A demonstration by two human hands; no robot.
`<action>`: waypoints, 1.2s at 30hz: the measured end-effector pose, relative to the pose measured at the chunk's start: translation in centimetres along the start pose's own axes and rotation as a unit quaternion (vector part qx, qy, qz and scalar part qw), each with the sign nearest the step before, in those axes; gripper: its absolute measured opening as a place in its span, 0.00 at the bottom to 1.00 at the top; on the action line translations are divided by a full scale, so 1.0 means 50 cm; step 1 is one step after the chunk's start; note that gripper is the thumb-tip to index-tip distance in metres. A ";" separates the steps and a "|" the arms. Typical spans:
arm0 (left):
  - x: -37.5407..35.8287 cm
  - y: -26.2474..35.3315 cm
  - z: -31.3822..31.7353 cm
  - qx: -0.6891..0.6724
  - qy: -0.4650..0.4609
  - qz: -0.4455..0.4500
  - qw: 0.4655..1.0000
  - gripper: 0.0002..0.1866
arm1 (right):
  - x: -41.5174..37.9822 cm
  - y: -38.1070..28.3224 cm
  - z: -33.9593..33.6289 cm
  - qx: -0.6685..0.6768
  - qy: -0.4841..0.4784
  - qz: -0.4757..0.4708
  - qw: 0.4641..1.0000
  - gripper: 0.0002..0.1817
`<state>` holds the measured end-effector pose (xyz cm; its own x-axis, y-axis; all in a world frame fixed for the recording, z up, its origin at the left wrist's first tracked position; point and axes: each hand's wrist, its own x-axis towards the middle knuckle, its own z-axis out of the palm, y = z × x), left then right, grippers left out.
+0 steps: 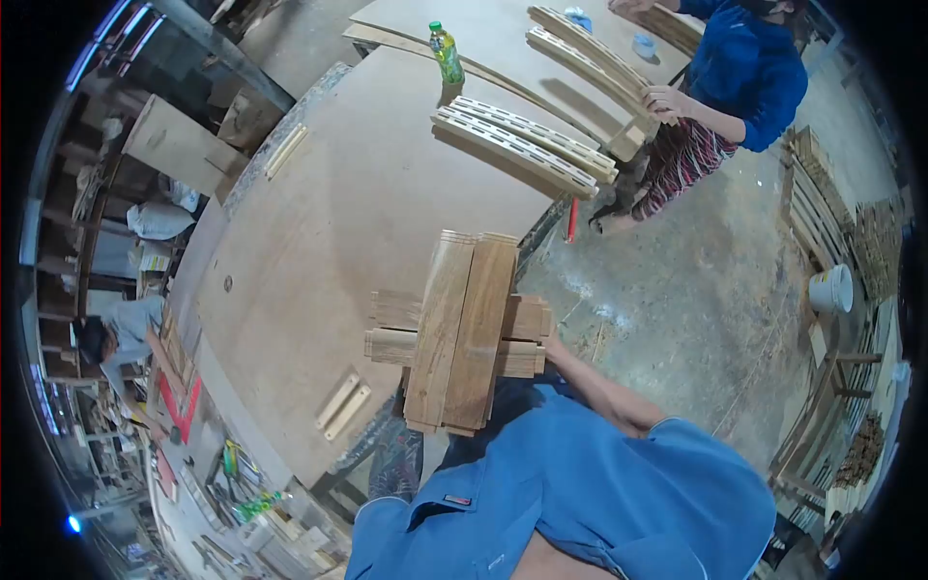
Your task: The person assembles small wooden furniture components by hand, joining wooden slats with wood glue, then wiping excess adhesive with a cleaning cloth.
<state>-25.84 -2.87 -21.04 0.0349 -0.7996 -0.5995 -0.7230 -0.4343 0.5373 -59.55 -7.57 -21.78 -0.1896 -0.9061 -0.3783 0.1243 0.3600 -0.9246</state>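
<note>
In front of me are stacked wooden boards. Two lengthwise stacks of brown boards (462,329) lie side by side on top. Shorter crosswise boards (523,359) stick out beneath them on both sides. My right hand (555,352) is at the right end of the crosswise boards. Only its edge and the forearm show; the fingers are hidden by the wood, so its grip cannot be made out. My left hand is hidden from view.
A large table (290,242) bears slotted curved slats (527,145), a green bottle (446,53) and small wooden strips (343,408). A co-worker (744,68) in blue handles slats at upper right. Another person (130,333) works at left. A white bucket (831,289) stands on the right.
</note>
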 end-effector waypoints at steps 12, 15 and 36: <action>0.196 -0.003 -0.130 0.071 -0.071 0.035 0.994 0.22 | 0.139 0.068 0.112 -0.047 0.067 -0.090 0.993 0.25; 0.239 0.004 -0.145 0.094 -0.091 0.064 0.989 0.22 | 0.150 0.085 0.127 -0.037 0.093 -0.061 0.993 0.23; 0.408 0.022 -0.202 0.226 -0.144 0.276 0.923 0.22 | 0.114 0.009 0.142 -0.081 0.081 0.042 0.993 0.32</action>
<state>-18.96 -23.85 -26.71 -0.5634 -0.6752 -0.4762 -0.7914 0.2755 0.5457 -53.65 -14.14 -24.03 -0.3415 -0.8280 -0.4447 -0.0084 0.4758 -0.8795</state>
